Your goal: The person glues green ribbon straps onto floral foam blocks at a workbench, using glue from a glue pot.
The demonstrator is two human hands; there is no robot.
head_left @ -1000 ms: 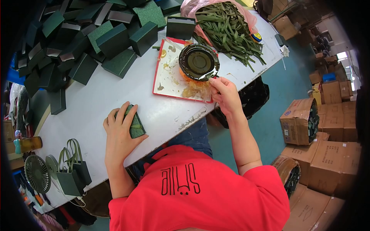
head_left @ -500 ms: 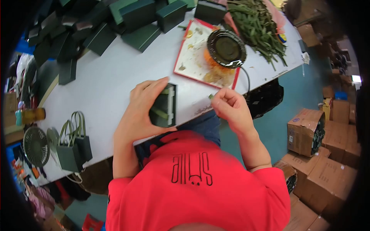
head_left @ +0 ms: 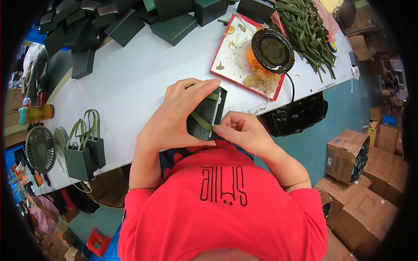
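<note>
My left hand [head_left: 170, 116] is wrapped round a small dark green box [head_left: 208, 109], thumb at its near end and fingers at the far end. A green ribbon strip [head_left: 200, 120] crosses the box's upper face, and a second strip shows near its far end. At the box's right edge, my right hand [head_left: 246, 134] has its thumb and fingers pinched together on the ribbon's end. The fingers partly hide that end. A pale strip runs along the same edge of the box.
Beyond my hands, a black round pot [head_left: 273, 51] with a cord stands on a stained, red-rimmed tray [head_left: 224, 48]. Loose green ribbons [head_left: 305, 32] lie to its right. Dark green boxes [head_left: 174, 29] are piled at the back left. Small bags [head_left: 78, 162] and a fan [head_left: 41, 149] stand left.
My right hand has moved left from beside the box to its right edge, bringing the pinched ribbon end there. My left hand still holds the box. The whole view has shifted slightly.
</note>
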